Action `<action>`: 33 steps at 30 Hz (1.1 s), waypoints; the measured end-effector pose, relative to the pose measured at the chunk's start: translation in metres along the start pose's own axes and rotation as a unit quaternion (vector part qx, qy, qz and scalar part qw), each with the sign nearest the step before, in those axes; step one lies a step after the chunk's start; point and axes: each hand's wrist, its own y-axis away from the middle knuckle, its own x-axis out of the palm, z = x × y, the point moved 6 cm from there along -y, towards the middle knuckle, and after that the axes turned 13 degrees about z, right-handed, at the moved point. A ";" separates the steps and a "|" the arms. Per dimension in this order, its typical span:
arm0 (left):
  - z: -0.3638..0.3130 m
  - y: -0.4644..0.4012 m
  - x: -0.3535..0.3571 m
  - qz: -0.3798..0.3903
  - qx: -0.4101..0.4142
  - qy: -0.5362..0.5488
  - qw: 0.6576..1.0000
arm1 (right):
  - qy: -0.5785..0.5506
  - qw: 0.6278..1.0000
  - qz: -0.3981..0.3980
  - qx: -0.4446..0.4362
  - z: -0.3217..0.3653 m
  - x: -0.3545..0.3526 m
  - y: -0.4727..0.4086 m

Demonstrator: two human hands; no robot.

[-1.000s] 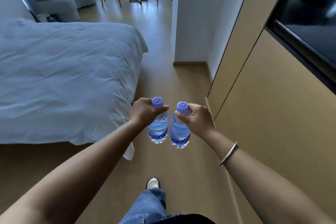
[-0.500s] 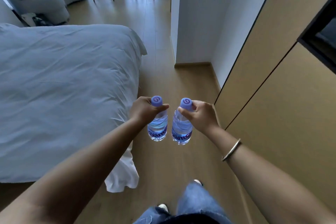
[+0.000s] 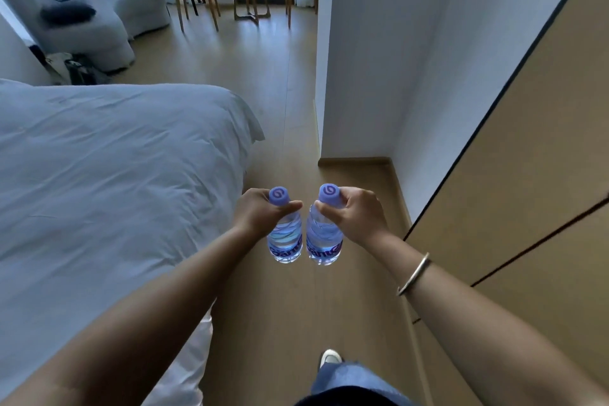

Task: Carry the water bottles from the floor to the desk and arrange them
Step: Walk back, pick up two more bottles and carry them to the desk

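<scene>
Left hand (image 3: 255,212) gripped the left bottle (image 3: 285,234) by its neck, right hand (image 3: 357,214) gripped the right bottle (image 3: 323,237) likewise, both bottles upright, caps up, side by side above the floor (image 3: 263,323), right of the bed (image 3: 115,175).

head-worn wide view, facing forward and down, hands near

Left bottle (image 3: 286,241) label: partial white lettering "Gante", cut off. Right bottle (image 3: 323,242) label: same, partial. Both purple caps: swirl logo, no words.
</scene>
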 end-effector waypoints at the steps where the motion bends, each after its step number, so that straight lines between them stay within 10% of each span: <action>1: -0.006 -0.014 -0.002 -0.013 -0.001 0.010 1.000 | 0.001 1.000 0.000 -0.003 -0.004 -0.009 -0.017; 33: -0.048 -0.505 -0.183 0.004 -0.002 -0.074 0.997 | -0.004 1.000 -0.015 0.006 -0.023 -0.039 -0.539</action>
